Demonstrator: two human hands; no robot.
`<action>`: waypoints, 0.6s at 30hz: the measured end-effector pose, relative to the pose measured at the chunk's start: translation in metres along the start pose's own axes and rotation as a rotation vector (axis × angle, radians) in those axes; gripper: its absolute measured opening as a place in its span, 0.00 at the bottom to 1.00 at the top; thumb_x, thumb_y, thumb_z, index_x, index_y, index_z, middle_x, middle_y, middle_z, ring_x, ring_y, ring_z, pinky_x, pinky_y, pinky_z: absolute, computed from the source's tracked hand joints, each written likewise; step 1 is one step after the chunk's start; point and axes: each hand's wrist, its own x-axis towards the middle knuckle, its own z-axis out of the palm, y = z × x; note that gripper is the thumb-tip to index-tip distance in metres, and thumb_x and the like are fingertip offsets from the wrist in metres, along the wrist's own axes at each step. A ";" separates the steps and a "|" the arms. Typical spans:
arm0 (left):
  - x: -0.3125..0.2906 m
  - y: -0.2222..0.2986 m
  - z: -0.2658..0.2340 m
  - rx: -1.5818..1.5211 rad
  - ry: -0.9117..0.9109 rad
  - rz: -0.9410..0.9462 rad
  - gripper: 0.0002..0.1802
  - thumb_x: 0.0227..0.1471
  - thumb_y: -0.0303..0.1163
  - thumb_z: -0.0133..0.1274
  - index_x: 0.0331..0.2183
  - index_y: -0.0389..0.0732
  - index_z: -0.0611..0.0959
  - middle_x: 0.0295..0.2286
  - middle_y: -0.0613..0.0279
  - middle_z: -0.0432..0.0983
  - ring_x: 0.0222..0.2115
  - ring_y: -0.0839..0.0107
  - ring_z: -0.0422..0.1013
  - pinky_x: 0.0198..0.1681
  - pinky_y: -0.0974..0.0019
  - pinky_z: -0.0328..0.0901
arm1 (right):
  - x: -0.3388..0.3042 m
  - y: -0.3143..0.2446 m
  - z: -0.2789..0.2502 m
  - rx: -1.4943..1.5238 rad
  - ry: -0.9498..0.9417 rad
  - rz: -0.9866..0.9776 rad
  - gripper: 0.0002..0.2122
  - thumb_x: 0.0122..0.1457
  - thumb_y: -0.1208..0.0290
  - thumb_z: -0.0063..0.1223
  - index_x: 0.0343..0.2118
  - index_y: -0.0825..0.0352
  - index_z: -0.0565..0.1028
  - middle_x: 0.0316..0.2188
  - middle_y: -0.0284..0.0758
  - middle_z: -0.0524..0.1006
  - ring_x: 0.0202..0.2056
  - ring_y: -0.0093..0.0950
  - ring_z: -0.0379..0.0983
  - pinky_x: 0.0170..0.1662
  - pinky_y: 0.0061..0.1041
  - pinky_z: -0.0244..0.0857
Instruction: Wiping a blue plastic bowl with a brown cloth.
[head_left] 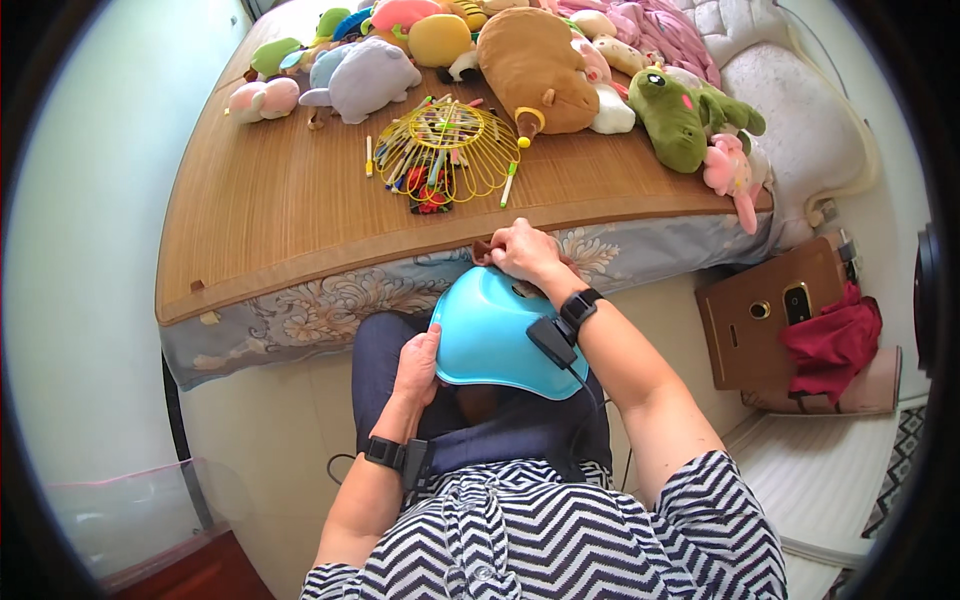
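Blue plastic basin (488, 335) over the lap (378, 365) is best steadied by the left hand (416, 368), pinching its rim, while the right hand (525, 250), fingers curled, bunches a brown cloth (481, 253) at the far edge.

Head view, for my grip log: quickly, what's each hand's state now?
Left hand: closed, gripping the blue plastic basin by its left edge.
Right hand: closed on brown cloth at the basin's far end.

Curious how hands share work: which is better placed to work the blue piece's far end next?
Likely the right hand: it's at that end with the brown cloth; the left hand holds the left edge of the blue piece.
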 end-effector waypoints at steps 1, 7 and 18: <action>0.000 0.000 -0.001 0.002 0.001 -0.002 0.24 0.59 0.52 0.49 0.29 0.38 0.76 0.19 0.68 0.72 0.13 0.79 0.66 0.12 0.74 0.60 | -0.006 -0.004 -0.001 -0.004 -0.001 -0.004 0.12 0.49 0.58 0.59 0.37 0.52 0.81 0.45 0.43 0.71 0.44 0.44 0.73 0.49 0.40 0.67; 0.001 -0.001 0.000 -0.023 -0.015 0.000 0.23 0.59 0.50 0.48 0.29 0.38 0.76 0.19 0.68 0.72 0.13 0.79 0.66 0.12 0.75 0.60 | -0.042 -0.015 -0.007 0.231 -0.026 -0.479 0.08 0.48 0.62 0.56 0.31 0.54 0.82 0.38 0.36 0.73 0.41 0.38 0.74 0.47 0.36 0.68; -0.001 0.000 -0.001 0.037 -0.047 -0.001 0.23 0.60 0.50 0.47 0.30 0.39 0.77 0.18 0.69 0.72 0.13 0.79 0.67 0.12 0.75 0.60 | -0.108 0.006 -0.046 0.051 0.171 -0.849 0.09 0.43 0.77 0.58 0.28 0.56 0.80 0.38 0.38 0.71 0.41 0.38 0.72 0.43 0.34 0.69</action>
